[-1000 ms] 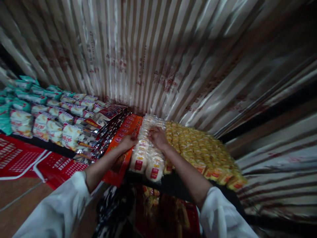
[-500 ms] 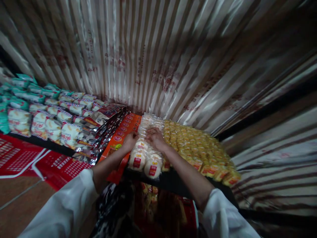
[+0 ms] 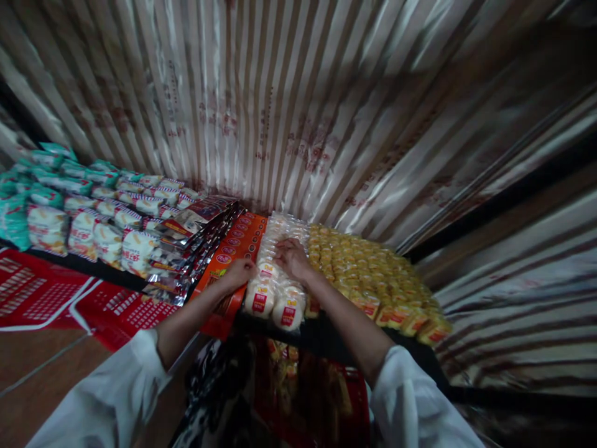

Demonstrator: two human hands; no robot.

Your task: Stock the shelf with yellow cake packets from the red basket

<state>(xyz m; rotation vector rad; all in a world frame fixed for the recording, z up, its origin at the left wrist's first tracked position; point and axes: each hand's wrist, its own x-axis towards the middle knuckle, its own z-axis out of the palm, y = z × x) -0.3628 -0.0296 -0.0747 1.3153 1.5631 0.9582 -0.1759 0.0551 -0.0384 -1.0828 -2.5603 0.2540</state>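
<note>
Fingers [image 3: 282,246] of the right hand [image 3: 293,260] bend down, slightly parted, over the white round packs [image 3: 288,312], touching their clear wrap; whether they pinch any of it, I cannot tell. Those of the left hand [image 3: 240,272] curl close together at the left edge of the same packs, beside an orange bag [image 3: 236,239]; their grip is hidden too.

The white packs stand in two rows running front to back on a black shelf [image 3: 321,334], between the orange bag and rows of yellow packs [image 3: 373,274]. The front ends sit near the shelf's front edge, the orange bag hanging over it. Open room lies above the rows, with a striped sheet [image 3: 261,93] rising behind.

Farther left are silvery packets [image 3: 196,242], white bags [image 3: 138,252] and teal bags [image 3: 46,198]. Below them sits a red basket [image 3: 40,298]; under the shelf, a dim red container [image 3: 359,398] holds yellowish packs [image 3: 290,372].
</note>
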